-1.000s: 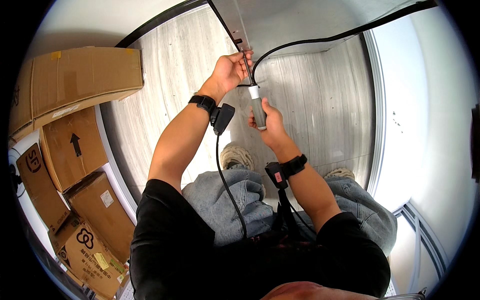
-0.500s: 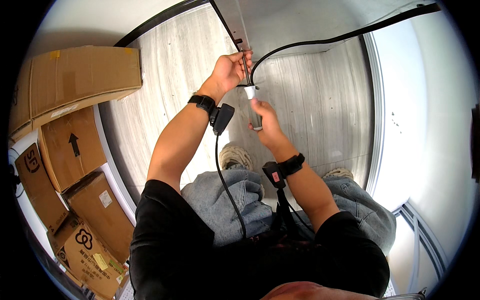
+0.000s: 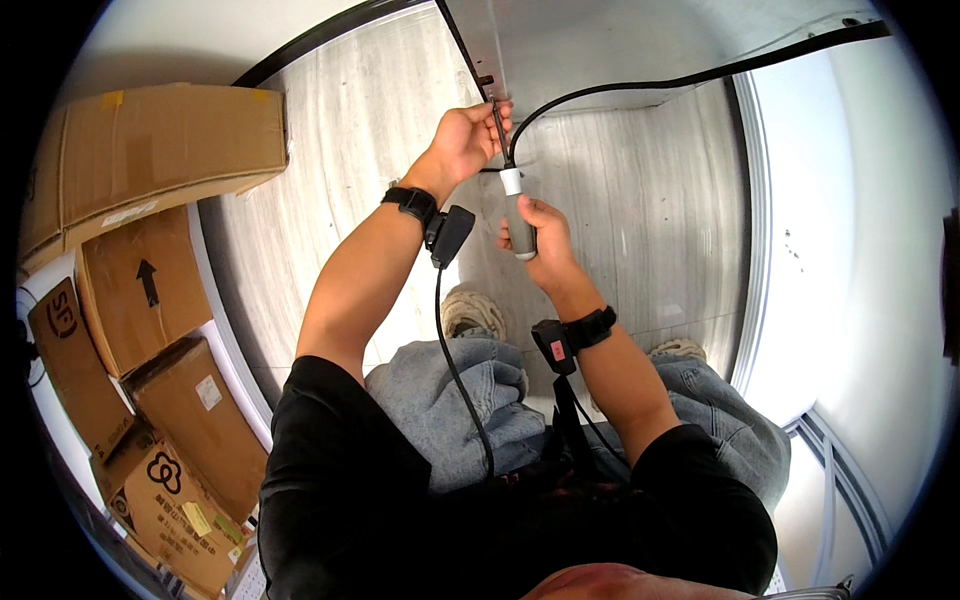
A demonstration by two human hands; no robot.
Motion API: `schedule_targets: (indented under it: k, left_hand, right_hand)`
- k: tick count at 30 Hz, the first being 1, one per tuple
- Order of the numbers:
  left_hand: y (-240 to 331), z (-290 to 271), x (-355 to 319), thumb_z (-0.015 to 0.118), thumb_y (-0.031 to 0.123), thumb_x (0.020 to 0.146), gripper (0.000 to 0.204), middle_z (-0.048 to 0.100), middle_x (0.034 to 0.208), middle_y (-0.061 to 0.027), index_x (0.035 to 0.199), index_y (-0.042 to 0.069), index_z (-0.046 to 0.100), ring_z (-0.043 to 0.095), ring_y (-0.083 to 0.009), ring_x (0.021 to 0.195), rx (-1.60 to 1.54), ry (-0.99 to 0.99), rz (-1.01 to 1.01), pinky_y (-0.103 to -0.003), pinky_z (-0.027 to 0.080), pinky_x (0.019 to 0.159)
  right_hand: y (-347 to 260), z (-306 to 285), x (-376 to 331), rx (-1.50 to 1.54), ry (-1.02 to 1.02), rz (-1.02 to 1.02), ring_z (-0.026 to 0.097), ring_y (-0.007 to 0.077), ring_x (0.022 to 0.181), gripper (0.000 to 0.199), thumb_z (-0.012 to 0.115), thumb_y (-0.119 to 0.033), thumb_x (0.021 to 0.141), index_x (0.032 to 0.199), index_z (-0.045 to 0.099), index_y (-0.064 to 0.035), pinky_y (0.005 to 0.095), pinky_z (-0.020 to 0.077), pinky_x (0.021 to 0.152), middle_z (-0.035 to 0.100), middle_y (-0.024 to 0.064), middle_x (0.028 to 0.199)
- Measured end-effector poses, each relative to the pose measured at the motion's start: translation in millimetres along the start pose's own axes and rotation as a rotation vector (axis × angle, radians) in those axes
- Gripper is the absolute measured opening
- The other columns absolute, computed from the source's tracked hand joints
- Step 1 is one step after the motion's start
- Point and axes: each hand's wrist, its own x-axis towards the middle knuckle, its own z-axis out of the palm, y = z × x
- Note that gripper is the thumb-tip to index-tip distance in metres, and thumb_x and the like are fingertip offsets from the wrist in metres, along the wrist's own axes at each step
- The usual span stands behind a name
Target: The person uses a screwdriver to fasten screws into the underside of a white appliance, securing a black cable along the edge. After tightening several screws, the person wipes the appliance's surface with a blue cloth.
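Note:
In my right hand (image 3: 545,235) is a screwdriver (image 3: 521,228) with a grey handle and a white collar. Its dark shaft points away from me, up to the lower corner of a grey metal cabinet (image 3: 590,60). My left hand (image 3: 470,140) is at that corner, its fingers closed around the front of the shaft near the tip. Whether those fingers also hold a screw is too small to tell. A black cable (image 3: 620,85) curves from the right along the cabinet and comes down close beside the shaft.
Cardboard boxes (image 3: 170,150) are stacked along the left side. Light wood-look floor (image 3: 640,230) lies below my hands, bounded by a white wall (image 3: 840,200) on the right. Black devices with cords (image 3: 452,236) are strapped to both my wrists.
The right hand's grip on the screwdriver handle has shifted, and more of the handle shows. Hands and cabinet sit slightly further right in the picture. My left fingers stay at the shaft.

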Motion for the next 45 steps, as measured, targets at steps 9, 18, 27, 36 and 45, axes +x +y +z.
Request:
schedule_targets:
  k: [9, 18, 27, 36, 45]
  left_hand:
    - [0, -1, 2, 0.037, 0.015, 0.096, 0.024, 0.061, 0.088, -0.0045, 0.104, 0.0, 0.055, 0.055, -0.0158, 0.076, -0.026, 0.013, -0.011, -0.032, 0.046, 0.07]
    - [-1, -1, 2, 0.037, 0.015, 0.096, 0.024, 0.062, 0.086, -0.004, 0.102, 0.001, 0.055, 0.055, -0.0152, 0.073, 0.001, 0.028, 0.007, -0.031, 0.046, 0.068]
    - [-1, -4, 3, 0.033, 0.015, 0.097, 0.028, 0.061, 0.087, -0.0049, 0.107, -0.001, 0.053, 0.054, -0.015, 0.073, -0.01, 0.001, -0.001, -0.029, 0.047, 0.069]
    - [0, 2, 2, 0.034, 0.014, 0.096, 0.026, 0.061, 0.085, -0.0044, 0.103, 0.0, 0.055, 0.053, -0.0148, 0.069, 0.006, 0.045, 0.016, -0.029, 0.045, 0.065]
    - [1, 6, -1, 0.032, 0.013, 0.094, 0.029, 0.062, 0.087, -0.0052, 0.108, -0.001, 0.054, 0.054, -0.0154, 0.07, 0.041, 0.1, -0.006, -0.029, 0.045, 0.065]
  right_hand:
    - [-13, 12, -6, -0.054, 0.052, 0.041, 0.053, 0.0146, 0.061, 0.031, 0.055, -0.031, 0.091, 0.099, 0.056, -0.0003, 0.0285, 0.0462, 0.055, 0.06, 0.009, 0.077]
    - [-19, 6, -1, 0.021, -0.015, 0.126, 0.055, 0.0139, 0.059, 0.03, 0.057, -0.034, 0.09, 0.096, 0.053, -0.0042, 0.0286, 0.0458, 0.051, 0.057, 0.0061, 0.07]
    - [-13, 12, -4, -0.044, -0.009, 0.019, 0.055, 0.0143, 0.06, 0.033, 0.051, -0.036, 0.093, 0.093, 0.054, -0.003, 0.029, 0.0455, 0.053, 0.059, 0.0052, 0.073]
    - [-18, 12, -6, -0.074, -0.087, 0.017, 0.055, 0.0145, 0.055, 0.028, 0.055, -0.031, 0.09, 0.099, 0.052, -0.0053, 0.0288, 0.0436, 0.048, 0.058, 0.0051, 0.071]
    - [-19, 1, -19, -0.152, -0.158, 0.051, 0.054, 0.0135, 0.053, 0.027, 0.059, -0.026, 0.086, 0.1, 0.053, -0.0044, 0.0261, 0.0422, 0.046, 0.057, 0.0043, 0.071]
